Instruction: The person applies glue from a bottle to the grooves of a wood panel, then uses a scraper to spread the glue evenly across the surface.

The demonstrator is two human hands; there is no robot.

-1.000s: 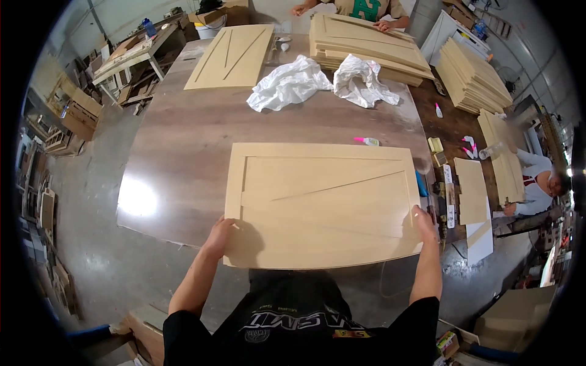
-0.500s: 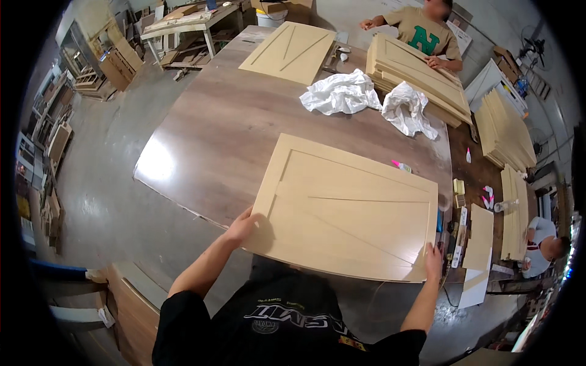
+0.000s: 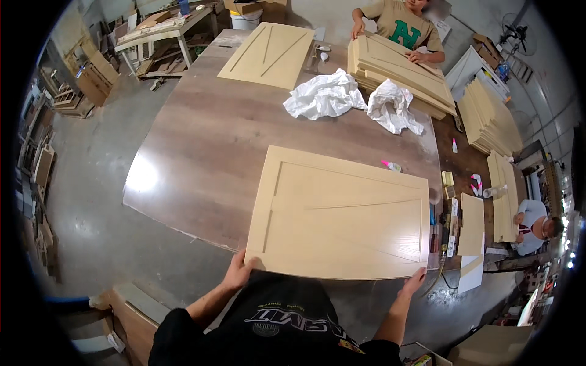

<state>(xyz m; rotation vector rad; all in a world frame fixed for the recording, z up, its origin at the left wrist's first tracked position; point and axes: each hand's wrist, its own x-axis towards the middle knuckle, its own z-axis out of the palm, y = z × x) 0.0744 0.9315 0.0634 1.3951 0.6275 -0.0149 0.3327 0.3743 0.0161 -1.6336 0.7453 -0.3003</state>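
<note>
A pale wooden cabinet door panel (image 3: 342, 213) with a raised frame and slanting grooves lies face up over the near part of the brown worktable (image 3: 189, 122). My left hand (image 3: 239, 269) grips its near left corner, thumb on top and fingers beneath the edge. At the near right corner, my right hand (image 3: 415, 282) holds the same panel, its fingers partly hidden below. Just past the panel's far edge rests a small glue bottle (image 3: 392, 165) with a pink tip.
Two crumpled white cloths (image 3: 326, 96) lie mid-table. Beyond them sits a similar grooved panel (image 3: 268, 56). A co-worker (image 3: 403, 30) leans on a panel stack (image 3: 397, 70) at the far right. Tools and a level (image 3: 453, 229) line the right side; another person (image 3: 532, 226) works there.
The panel's near edge has come closer to my body, and its left side stands more upright in view. Both hands have slid to its near corners. My view has shifted slightly right.
</note>
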